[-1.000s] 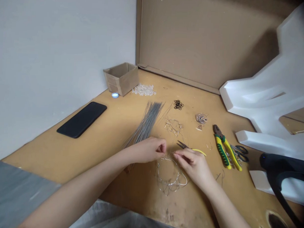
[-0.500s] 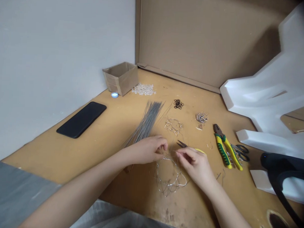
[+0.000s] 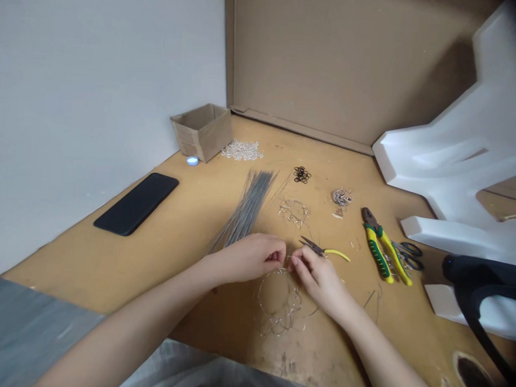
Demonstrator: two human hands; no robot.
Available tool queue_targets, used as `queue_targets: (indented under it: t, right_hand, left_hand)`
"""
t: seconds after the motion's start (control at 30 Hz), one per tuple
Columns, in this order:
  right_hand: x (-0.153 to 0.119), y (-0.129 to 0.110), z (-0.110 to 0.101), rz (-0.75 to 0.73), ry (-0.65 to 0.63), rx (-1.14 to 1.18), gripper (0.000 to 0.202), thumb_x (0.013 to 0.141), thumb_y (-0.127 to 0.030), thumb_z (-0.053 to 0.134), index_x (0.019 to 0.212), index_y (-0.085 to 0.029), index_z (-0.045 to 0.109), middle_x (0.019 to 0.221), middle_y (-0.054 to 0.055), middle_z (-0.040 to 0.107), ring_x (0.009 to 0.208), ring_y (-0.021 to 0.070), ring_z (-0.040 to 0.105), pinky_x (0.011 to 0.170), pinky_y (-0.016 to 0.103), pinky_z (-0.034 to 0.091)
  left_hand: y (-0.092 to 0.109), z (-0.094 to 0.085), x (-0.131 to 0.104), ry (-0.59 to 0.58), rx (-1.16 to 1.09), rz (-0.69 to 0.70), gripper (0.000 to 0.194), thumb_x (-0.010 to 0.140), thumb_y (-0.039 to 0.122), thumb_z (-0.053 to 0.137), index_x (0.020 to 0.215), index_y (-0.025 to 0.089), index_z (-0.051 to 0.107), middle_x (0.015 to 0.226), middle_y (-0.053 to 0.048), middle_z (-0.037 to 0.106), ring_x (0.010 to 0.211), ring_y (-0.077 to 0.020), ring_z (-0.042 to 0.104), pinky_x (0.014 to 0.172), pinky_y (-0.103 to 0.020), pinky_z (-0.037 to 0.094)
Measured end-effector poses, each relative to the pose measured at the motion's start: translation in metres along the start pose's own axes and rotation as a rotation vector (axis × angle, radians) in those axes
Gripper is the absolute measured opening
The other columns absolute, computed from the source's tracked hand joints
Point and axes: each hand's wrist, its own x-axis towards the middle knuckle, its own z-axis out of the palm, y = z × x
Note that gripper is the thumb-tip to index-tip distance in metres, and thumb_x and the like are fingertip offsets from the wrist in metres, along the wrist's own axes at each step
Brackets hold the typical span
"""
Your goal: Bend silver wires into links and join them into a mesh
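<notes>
Below my fingertips hangs a ring of thin looped silver wire (image 3: 279, 324). My left hand (image 3: 269, 257) pinches its upper edge, with the fingertips partly turned away. Close beside it on the right, my right hand (image 3: 306, 266) is closed in a pinch on the thin wire at the top of the ring. A bundle of straight grey wires (image 3: 251, 207) lies behind my left hand. Small yellow-handled pliers (image 3: 319, 249) rest just behind my right hand. Another wire ring (image 3: 294, 213) lies farther back on the table.
On the wooden table (image 3: 145, 280) are a black phone (image 3: 137, 203), a cardboard box (image 3: 203, 132), clear beads (image 3: 242, 150), black rings (image 3: 301, 174), a small wire piece (image 3: 341, 197), large pliers (image 3: 381, 246) and scissors (image 3: 410, 255). White foam (image 3: 443, 234) stands right.
My right hand has moved left, nearer my left hand, uncovering more of the small pliers. The wire ring has shifted slightly left and turned.
</notes>
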Motion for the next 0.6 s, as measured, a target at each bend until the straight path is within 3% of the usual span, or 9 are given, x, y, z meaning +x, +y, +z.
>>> queue_targets:
  t: [0.17,0.33,0.5,0.6]
  right_hand:
    - [-0.0028,-0.0008,-0.0018,0.011,-0.040,0.064,0.021,0.091,-0.031,0.034,0.081,-0.021,0.049,0.068,-0.001,0.061,0.061,0.0124,0.056,0.061,0.025,0.041]
    - [-0.0052,-0.0005,0.0014,0.096,-0.155,0.335,0.024,0.093,-0.037,0.029,0.083,-0.021,0.044,0.053,-0.005,0.055,0.044,0.0094,0.054,0.054,0.022,0.043]
    - [-0.0051,0.0018,0.0050,0.185,-0.171,0.512,0.026,0.091,-0.043,0.030,0.083,-0.021,0.041,0.074,0.001,0.063,0.054,0.0101,0.059,0.050,0.021,0.043]
    - [-0.0050,0.0021,0.0042,0.191,-0.146,0.509,0.027,0.091,-0.043,0.031,0.082,-0.020,0.042,0.072,0.000,0.062,0.052,0.0092,0.058,0.050,0.021,0.043]
  left_hand:
    - [-0.0001,0.0016,0.0007,0.025,0.041,0.023,0.011,0.080,0.018,0.048,0.079,0.018,0.059,0.074,0.001,0.059,0.069,-0.0111,0.053,0.062,-0.020,0.035]
    - [0.0020,0.0014,0.0000,0.031,0.068,-0.018,0.012,0.079,0.018,0.048,0.078,0.018,0.060,0.071,0.002,0.058,0.066,-0.0106,0.052,0.058,-0.020,0.034]
    - [-0.0009,0.0044,-0.0006,0.041,0.101,0.009,0.013,0.080,0.018,0.047,0.080,0.019,0.060,0.076,0.001,0.060,0.070,-0.0116,0.054,0.064,-0.021,0.036]
    - [-0.0031,0.0052,-0.0006,0.033,0.112,0.030,0.014,0.082,0.019,0.045,0.079,0.019,0.059,0.076,0.001,0.061,0.072,-0.0119,0.055,0.065,-0.021,0.036]
